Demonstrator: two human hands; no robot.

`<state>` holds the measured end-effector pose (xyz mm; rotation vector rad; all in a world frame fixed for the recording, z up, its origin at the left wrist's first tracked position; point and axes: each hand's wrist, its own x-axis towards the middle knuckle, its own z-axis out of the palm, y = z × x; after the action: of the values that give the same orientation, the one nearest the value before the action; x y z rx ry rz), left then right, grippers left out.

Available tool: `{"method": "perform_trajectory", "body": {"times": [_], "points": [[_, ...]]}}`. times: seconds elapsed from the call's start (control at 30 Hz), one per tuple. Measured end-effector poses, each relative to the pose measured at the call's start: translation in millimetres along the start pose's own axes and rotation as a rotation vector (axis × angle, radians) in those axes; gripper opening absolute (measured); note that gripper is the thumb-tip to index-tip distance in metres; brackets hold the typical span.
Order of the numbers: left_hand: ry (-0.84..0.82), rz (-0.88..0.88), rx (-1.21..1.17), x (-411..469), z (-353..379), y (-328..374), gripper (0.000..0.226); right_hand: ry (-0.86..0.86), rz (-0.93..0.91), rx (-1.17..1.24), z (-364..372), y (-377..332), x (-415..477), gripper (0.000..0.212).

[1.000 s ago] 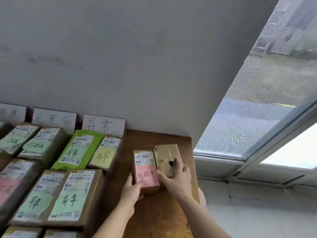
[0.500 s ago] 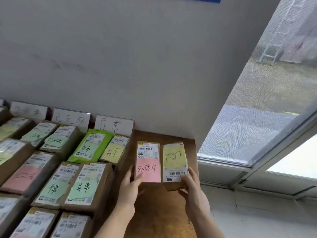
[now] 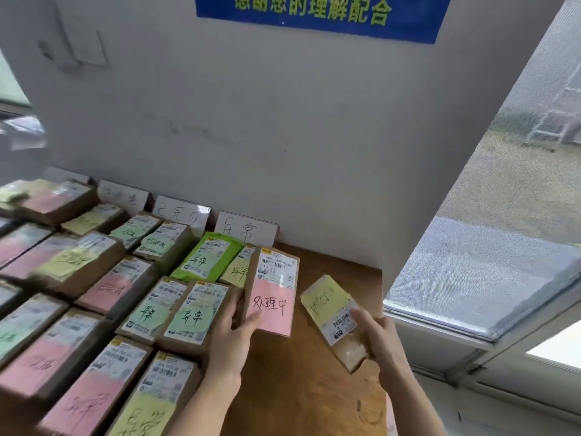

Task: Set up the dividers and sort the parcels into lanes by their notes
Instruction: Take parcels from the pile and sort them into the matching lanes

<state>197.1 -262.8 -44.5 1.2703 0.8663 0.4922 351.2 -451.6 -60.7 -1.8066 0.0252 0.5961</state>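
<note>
Lower centre: the left hand [image 3: 231, 336] grips the brown cardboard parcel with pink note [image 3: 272, 305]; beside it, the right hand [image 3: 379, 341] clasps a tilted brown parcel with yellow note [image 3: 330, 313] (writing blurred). Best read both notes, then match the white divider cards [image 3: 246, 231].

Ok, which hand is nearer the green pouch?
Left. The left hand grips the pink-note parcel, right of the green pouch; the right hand holds the yellow-note parcel farther right.
</note>
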Motion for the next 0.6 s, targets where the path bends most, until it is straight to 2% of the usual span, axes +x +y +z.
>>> {"method": "perform_trajectory", "body": {"times": [0.13,0.23,0.33,0.5,0.6], "points": [[-0.019,0.024,0.145,-3,-1,-3,0.053,-0.362,0.13,-0.335,-9,-10,4,0.071],[-0.059,-0.03,0.188,0,0,-7,0.053,-0.46,0.125,-0.425,-1,-11,11,0.064],[-0.098,-0.085,0.203,3,3,-12,0.049,-0.312,0.065,-0.386,19,-11,18,0.062],[-0.072,-0.132,0.279,14,7,-15,0.049,0.161,-0.133,-0.517,35,-25,12,0.052],[-0.127,-0.174,0.351,14,14,-21,0.052,0.243,-0.152,-0.406,41,-13,7,0.044]]}}
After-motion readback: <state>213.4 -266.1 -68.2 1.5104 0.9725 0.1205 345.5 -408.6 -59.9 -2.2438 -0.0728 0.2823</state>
